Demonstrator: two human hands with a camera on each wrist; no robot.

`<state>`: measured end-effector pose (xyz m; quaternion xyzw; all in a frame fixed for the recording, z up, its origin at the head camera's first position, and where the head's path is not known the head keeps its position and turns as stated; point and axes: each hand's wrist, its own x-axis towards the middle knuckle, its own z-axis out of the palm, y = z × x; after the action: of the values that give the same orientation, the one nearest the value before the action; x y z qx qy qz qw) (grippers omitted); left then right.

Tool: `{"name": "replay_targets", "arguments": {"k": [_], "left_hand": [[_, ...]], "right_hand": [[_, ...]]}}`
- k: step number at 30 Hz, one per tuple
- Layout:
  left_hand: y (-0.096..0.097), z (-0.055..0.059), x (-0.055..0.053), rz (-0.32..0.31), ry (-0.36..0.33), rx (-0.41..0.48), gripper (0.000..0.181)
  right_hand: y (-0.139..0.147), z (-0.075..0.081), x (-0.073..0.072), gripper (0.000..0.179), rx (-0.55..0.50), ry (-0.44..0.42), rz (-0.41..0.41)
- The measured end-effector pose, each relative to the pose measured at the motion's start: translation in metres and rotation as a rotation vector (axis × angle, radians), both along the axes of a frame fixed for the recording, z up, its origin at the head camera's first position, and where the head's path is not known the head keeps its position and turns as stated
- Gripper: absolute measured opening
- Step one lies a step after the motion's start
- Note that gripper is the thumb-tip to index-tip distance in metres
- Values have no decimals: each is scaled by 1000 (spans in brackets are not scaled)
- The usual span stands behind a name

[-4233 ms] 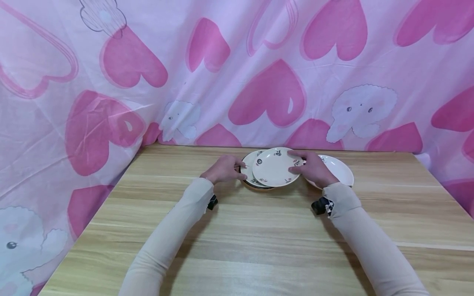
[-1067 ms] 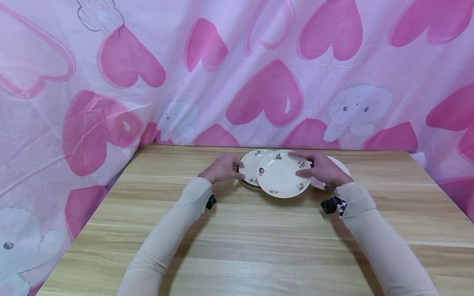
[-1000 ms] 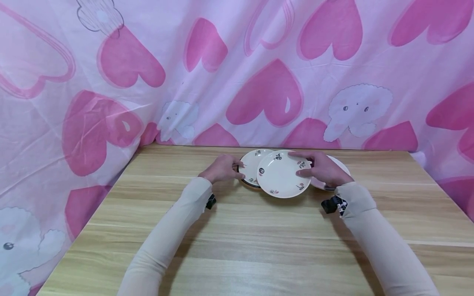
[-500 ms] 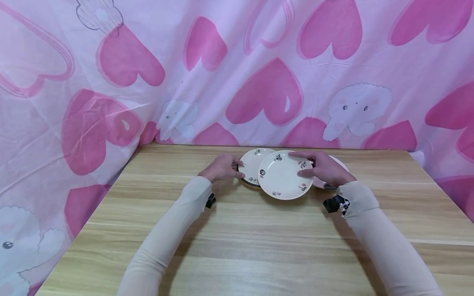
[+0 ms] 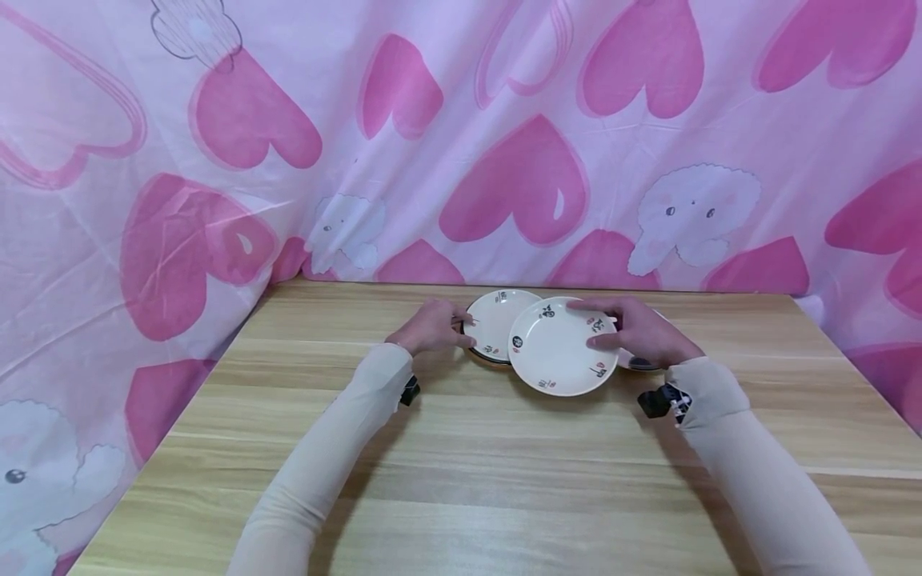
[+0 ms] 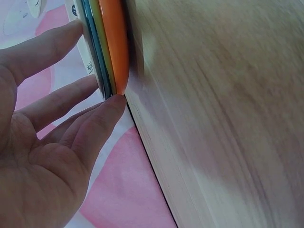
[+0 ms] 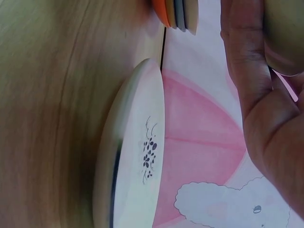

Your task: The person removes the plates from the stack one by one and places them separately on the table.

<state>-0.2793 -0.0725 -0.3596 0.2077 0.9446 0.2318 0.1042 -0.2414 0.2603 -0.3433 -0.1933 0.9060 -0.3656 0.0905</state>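
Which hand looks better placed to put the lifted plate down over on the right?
Probably the right hand: it grips the lifted plate and is near the flowered plate on that side. The left hand is farther away, touching the plate stack.

bench (image 5: 461,488): smooth wood grain, soft sheen. raised plate (image 5: 562,352): glossy, looks ceramic from here. flower-print plate (image 7: 135,190): smooth, glazed-looking. orange dish (image 6: 116,47): smooth. backdrop (image 5: 403,184): creased cloth. sleeve (image 5: 317,460): matt cloth. wrist camera (image 5: 654,402): plastic-looking.
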Motion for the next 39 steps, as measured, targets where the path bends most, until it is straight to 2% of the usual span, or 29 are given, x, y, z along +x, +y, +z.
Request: {"name": "replay_targets", "arguments": {"k": [12, 20, 33, 39], "left_hand": [[0, 0, 1, 2, -15, 10, 49], [0, 0, 1, 15, -25, 16, 49], [-1, -1, 0, 23, -38, 24, 49], [-1, 0, 1, 27, -50, 26, 49]], "right_hand": [[12, -5, 3, 59, 34, -27, -14], [18, -8, 4, 59, 36, 39, 31], [25, -8, 8, 59, -6, -12, 55], [30, -8, 10, 60, -39, -63, 57]]}}
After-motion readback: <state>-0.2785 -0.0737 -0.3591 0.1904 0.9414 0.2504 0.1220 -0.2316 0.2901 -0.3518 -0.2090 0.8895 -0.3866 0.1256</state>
